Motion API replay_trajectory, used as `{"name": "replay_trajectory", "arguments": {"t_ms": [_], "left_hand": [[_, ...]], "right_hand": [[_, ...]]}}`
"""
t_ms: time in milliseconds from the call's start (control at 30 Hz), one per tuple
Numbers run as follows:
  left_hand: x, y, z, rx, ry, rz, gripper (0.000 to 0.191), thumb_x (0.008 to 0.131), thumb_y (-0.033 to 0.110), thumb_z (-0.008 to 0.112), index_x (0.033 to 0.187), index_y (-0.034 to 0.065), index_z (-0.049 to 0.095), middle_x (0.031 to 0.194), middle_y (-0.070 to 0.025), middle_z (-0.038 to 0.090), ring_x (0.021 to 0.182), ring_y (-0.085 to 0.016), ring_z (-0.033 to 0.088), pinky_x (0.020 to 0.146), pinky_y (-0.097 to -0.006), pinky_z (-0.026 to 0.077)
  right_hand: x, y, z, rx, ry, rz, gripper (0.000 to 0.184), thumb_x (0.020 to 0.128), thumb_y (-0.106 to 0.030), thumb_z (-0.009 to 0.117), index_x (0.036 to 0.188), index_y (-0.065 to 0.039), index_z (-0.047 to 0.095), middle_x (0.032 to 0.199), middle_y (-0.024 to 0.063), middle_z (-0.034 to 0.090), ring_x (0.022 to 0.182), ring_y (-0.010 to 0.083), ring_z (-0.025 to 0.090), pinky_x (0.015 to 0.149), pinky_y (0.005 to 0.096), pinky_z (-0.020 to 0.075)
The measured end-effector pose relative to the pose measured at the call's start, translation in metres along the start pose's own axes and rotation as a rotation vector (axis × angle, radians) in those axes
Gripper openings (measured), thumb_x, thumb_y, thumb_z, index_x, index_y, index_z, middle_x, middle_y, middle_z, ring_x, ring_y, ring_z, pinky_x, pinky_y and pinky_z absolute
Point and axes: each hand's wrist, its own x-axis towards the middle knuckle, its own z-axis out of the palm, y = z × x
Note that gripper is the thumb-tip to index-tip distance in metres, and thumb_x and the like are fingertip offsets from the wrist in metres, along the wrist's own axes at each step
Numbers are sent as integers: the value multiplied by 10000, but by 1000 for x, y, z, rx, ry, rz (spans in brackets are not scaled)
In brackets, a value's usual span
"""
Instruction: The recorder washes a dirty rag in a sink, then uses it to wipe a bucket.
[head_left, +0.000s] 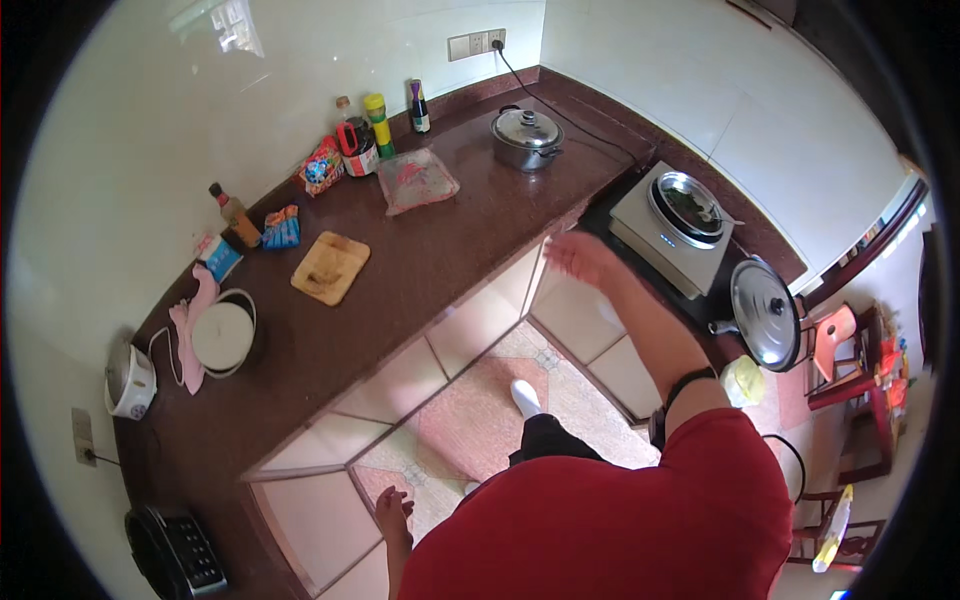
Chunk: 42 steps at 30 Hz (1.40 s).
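Observation:
My right hand (577, 259) is stretched out at the counter's inner corner, slightly blurred, with nothing seen in it. It is nearest to the induction cooker (645, 255), whose panel is lit. On that cooker sits a round metal pan (681, 225) holding dark green leafy food (686, 206), with a utensil handle (727, 220) sticking out over its rim. Low by my side hangs my left hand (394, 511), its fingers loosely bent and apart, holding nothing. A lidded steel pot (529, 139) stands on the brown countertop (420, 262) beyond my right hand.
A large lid (765, 311) rests right of the cooker. Along the wall stand a sauce bottle (358, 142), a yellow-green container (380, 127) and a dark bottle (420, 109). A cutting board (331, 268), a plastic-wrapped tray (416, 180), a white-lidded pot (223, 335) and a rice cooker (129, 382) occupy the counter.

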Motion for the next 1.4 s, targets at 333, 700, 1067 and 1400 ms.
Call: {"name": "replay_trajectory", "arguments": {"t_ms": [333, 700, 1067, 1400], "left_hand": [[51, 94, 115, -28, 62, 0, 365, 838, 166, 526, 1158, -3, 478, 890, -107, 614, 670, -193, 611, 579, -278, 478], [79, 223, 233, 77, 22, 42, 307, 870, 146, 545, 1138, -2, 528, 917, -86, 621, 766, -146, 603, 671, -256, 471], [175, 335, 297, 29, -182, 135, 342, 862, 148, 570, 1161, 3, 490, 1011, -72, 592, 879, -152, 583, 750, -277, 484], [307, 385, 398, -710, -337, -256, 433, 790, 191, 658, 1139, 44, 447, 978, -94, 539, 926, -274, 546, 804, -410, 468]], "right_hand": [[244, -125, -64, 187, 205, -38, 431, 821, -126, 571, 1147, 61, 360, 1097, 252, 466, 1016, 332, 505, 887, 415, 468], [319, -136, -84, 429, 370, 121, 316, 743, 83, 423, 1056, 96, 385, 1102, 245, 438, 1022, 413, 462, 847, 506, 485], [243, -125, -88, 682, 441, 319, 431, 723, 131, 357, 1149, 107, 293, 1151, 291, 367, 1038, 493, 432, 788, 474, 537], [203, -88, -76, 554, 470, 114, 267, 734, 146, 383, 997, 108, 382, 1104, 247, 440, 1016, 402, 478, 870, 516, 494]]}}
